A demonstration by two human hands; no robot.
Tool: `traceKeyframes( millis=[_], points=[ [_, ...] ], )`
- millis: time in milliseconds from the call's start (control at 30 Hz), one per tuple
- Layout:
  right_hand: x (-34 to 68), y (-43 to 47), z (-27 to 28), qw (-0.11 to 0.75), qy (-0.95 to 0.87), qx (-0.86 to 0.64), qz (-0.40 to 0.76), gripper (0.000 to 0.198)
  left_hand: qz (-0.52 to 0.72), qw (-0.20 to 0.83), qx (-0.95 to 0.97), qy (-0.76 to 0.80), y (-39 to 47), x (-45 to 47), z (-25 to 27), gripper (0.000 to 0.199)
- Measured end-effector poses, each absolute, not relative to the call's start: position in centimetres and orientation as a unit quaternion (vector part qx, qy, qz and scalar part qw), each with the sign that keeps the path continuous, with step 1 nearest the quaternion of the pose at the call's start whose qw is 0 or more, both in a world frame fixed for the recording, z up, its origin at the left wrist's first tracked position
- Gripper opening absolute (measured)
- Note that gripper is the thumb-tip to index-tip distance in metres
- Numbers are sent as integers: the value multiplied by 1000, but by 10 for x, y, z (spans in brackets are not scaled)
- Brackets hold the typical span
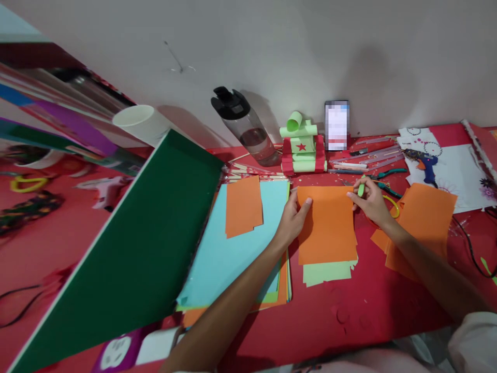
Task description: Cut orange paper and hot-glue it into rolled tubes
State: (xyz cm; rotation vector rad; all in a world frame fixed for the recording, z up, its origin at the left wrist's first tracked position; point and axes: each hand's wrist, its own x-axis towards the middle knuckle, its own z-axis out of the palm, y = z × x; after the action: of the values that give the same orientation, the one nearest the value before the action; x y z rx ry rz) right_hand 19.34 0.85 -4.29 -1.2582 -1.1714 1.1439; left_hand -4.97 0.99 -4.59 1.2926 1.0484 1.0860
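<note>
A sheet of orange paper [328, 225] lies before me, over a pale green sheet [330, 273] whose ragged lower edge sticks out. My left hand [292, 220] grips the orange sheet's left edge, thumb on top. At its upper right corner, my right hand [371, 201] has thumb and finger closed on the paper. A short light green tool [362, 187] is also held in the right hand; its exact kind is unclear. Left of my left hand, a smaller orange piece [244, 207] rests on a stack of coloured paper [217, 259]. More orange sheets [423, 223] lie under my right forearm.
A dark green board [147, 243] stands tilted at left. Along the wall are a water bottle [248, 129], a green and red paper model [303, 147] and a phone [337, 124]. Pliers [388, 173] and a blue glue gun [427, 166] lie at right.
</note>
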Motion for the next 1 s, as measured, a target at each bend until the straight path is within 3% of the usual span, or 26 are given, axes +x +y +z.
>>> traceKeyframes(
  millis=[1000],
  points=[
    [194, 8, -42, 504, -496, -529, 469, 41, 418, 532, 549, 490, 11, -53, -52, 45]
  ],
)
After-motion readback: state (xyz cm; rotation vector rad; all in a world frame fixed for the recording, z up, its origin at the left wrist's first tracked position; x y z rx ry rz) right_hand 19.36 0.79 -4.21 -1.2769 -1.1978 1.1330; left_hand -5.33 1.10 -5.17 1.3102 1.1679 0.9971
